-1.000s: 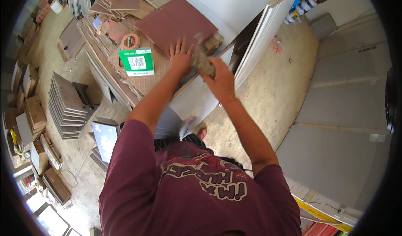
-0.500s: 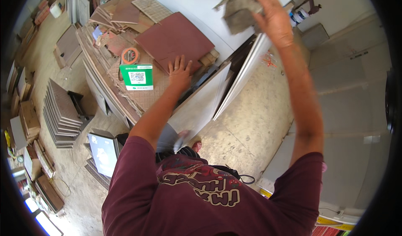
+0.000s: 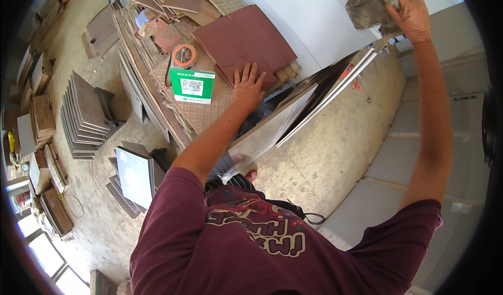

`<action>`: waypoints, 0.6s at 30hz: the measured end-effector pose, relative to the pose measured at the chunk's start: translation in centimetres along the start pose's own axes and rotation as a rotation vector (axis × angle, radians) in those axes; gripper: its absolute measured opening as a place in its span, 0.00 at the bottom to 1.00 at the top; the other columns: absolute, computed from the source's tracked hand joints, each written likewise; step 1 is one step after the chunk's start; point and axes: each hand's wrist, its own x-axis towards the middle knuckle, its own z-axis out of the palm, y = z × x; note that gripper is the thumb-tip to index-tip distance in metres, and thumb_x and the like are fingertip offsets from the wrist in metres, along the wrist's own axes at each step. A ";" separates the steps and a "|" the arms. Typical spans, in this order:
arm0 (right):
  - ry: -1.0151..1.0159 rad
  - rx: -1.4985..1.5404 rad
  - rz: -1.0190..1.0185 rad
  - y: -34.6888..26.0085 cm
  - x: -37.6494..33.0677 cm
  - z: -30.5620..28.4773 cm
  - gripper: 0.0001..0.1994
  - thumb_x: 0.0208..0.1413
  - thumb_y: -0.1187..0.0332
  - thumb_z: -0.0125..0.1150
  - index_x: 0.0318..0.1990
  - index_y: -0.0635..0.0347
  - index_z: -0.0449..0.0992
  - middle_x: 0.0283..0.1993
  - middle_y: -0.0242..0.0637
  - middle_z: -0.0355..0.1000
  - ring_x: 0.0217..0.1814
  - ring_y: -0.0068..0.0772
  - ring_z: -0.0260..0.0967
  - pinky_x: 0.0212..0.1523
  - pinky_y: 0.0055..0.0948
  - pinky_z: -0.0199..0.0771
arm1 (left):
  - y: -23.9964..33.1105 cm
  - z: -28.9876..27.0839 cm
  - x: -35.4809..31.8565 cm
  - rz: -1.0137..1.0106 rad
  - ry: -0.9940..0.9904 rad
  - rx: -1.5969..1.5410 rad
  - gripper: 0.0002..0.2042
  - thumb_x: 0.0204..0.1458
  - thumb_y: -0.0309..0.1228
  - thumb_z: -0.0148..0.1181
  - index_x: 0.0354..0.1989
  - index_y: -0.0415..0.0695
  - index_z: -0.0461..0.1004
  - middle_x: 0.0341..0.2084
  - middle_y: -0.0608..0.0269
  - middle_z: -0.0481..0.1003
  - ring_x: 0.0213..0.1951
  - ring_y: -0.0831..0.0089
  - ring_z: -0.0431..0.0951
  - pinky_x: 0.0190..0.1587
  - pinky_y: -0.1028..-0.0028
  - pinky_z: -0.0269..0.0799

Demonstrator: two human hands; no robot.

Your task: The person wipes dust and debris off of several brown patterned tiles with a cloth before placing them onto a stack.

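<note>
My right hand [image 3: 411,9] is raised at the far right, fingers bent around a crumpled grey-brown rag [image 3: 371,8]. The rag lies against a large pale, smooth panel [image 3: 309,17]. My left hand [image 3: 248,87] is spread flat, its fingertips on the near edge of a dark red tile [image 3: 246,41]. That tile rests on a pile of tiles and boards. Beside my left hand stands a green and white card [image 3: 192,87] with a square code, in front of an orange-centred tape roll [image 3: 184,57].
Several thin panels [image 3: 327,97] lean on edge right of the pile, above the concrete floor [image 3: 335,127]. Ribbed rows of tiles [image 3: 84,114] and a box with a light blue face [image 3: 135,175] stand at left. Large grey slabs [image 3: 443,132] line the right side.
My right hand has moved right along the pale panel with the rag. My left hand stays flat by the red tile's edge. The whole view has shifted.
</note>
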 end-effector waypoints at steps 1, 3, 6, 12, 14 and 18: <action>0.075 -0.030 -0.017 0.7 -0.2 1.1 0.19 0.32 0.68 0.57 0.38 0.57 0.71 0.37 0.42 0.68 0.42 0.48 0.63 0.47 0.43 0.62 | 0.0 0.0 0.0 0.004 0.015 -0.013 0.30 0.43 0.41 0.60 0.57 0.50 0.62 0.63 0.51 0.49 0.65 0.54 0.45 0.62 0.46 0.37; 0.071 -0.045 -0.023 0.4 -0.1 1.2 0.19 0.32 0.68 0.58 0.39 0.57 0.71 0.37 0.42 0.68 0.42 0.48 0.64 0.46 0.43 0.63 | 0.0 -0.1 0.0 -0.007 0.023 -0.006 0.29 0.42 0.40 0.60 0.57 0.51 0.63 0.63 0.53 0.49 0.64 0.55 0.45 0.62 0.47 0.38; 0.078 -0.043 -0.035 0.8 -0.3 1.1 0.20 0.31 0.68 0.58 0.39 0.57 0.71 0.37 0.42 0.68 0.42 0.49 0.64 0.45 0.43 0.63 | 0.2 -0.3 0.3 0.010 0.036 -0.021 0.29 0.42 0.40 0.61 0.56 0.51 0.63 0.62 0.53 0.49 0.64 0.55 0.46 0.61 0.47 0.39; 0.145 -0.100 0.062 -0.2 -0.5 1.9 0.20 0.31 0.69 0.57 0.39 0.56 0.70 0.36 0.42 0.67 0.41 0.49 0.63 0.42 0.41 0.65 | 0.3 -0.7 0.4 -0.004 0.038 -0.033 0.28 0.42 0.39 0.60 0.56 0.51 0.64 0.62 0.53 0.51 0.64 0.55 0.47 0.62 0.47 0.38; 0.144 -0.113 0.069 0.0 -0.6 2.0 0.20 0.30 0.69 0.57 0.39 0.56 0.70 0.36 0.42 0.67 0.41 0.49 0.63 0.42 0.41 0.65 | 0.3 -0.9 0.5 -0.010 0.030 -0.027 0.28 0.42 0.39 0.60 0.56 0.51 0.64 0.62 0.53 0.51 0.64 0.55 0.47 0.62 0.48 0.38; 0.173 -0.120 0.063 -0.2 -0.6 2.5 0.20 0.31 0.70 0.57 0.39 0.56 0.70 0.36 0.42 0.67 0.41 0.49 0.63 0.42 0.41 0.65 | 0.0 -0.7 0.9 -0.005 0.066 -0.021 0.27 0.41 0.38 0.61 0.54 0.50 0.66 0.61 0.52 0.53 0.63 0.55 0.48 0.61 0.47 0.39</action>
